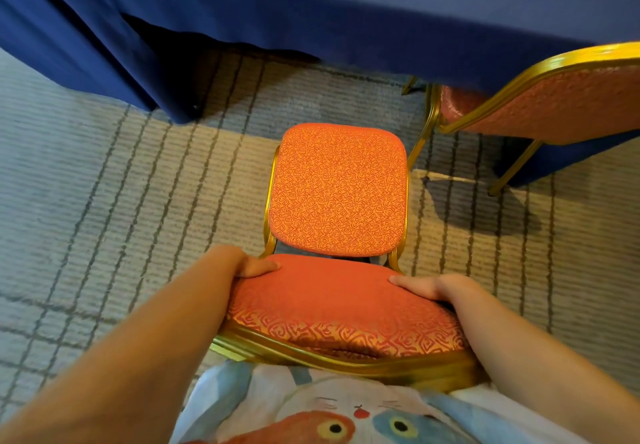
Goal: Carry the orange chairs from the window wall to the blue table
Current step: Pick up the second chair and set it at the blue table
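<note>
Just short of the blue desk (346,10), the orange chair (337,190) is held against the shirt (311,409), seemingly clear of the carpet (104,201); left grip (254,265) and right grip (429,287) clasp the seat's sides, thumbs on top; carrying looks nearly done; next, lower it level beside the second chair (554,104).

- Carpet (104,201) covers the whole floor, woven in fine ribbed rows.
- Its ground runs in broad bands of pale blue-grey and beige.
- Thin dark lines (194,180) cross it in groups, some straight, some wavy.
- A dark shadow (485,211) lies on it at right; the left is brightly lit.
</note>
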The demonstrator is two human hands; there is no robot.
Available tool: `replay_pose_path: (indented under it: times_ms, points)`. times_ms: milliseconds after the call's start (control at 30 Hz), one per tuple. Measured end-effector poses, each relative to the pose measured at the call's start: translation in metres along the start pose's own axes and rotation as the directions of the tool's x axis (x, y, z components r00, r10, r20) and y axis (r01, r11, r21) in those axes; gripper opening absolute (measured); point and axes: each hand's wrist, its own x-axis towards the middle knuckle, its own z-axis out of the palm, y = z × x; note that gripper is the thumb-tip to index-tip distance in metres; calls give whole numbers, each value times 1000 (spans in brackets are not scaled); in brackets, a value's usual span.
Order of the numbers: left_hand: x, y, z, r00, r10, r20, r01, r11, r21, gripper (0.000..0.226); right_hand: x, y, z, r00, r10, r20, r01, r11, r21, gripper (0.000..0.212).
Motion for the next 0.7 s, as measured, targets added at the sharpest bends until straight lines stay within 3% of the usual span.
replay_pose_path:
  times_ms: [200,467,700]
  points:
    - [-13,-2,-10,998,12,-61,-5,994,113,79,-12,3,-6,1000,-13,-24,13,1000,5,84]
    - [-31,11,-75,991,14,-132,5,990,143,81,-30,-26,-38,985,-133,-110,144,985,90,79]
    - [-20,58,-147,996,-32,-88,45,987,155,83,-22,-51,-110,984,-148,-101,154,986,59,79]
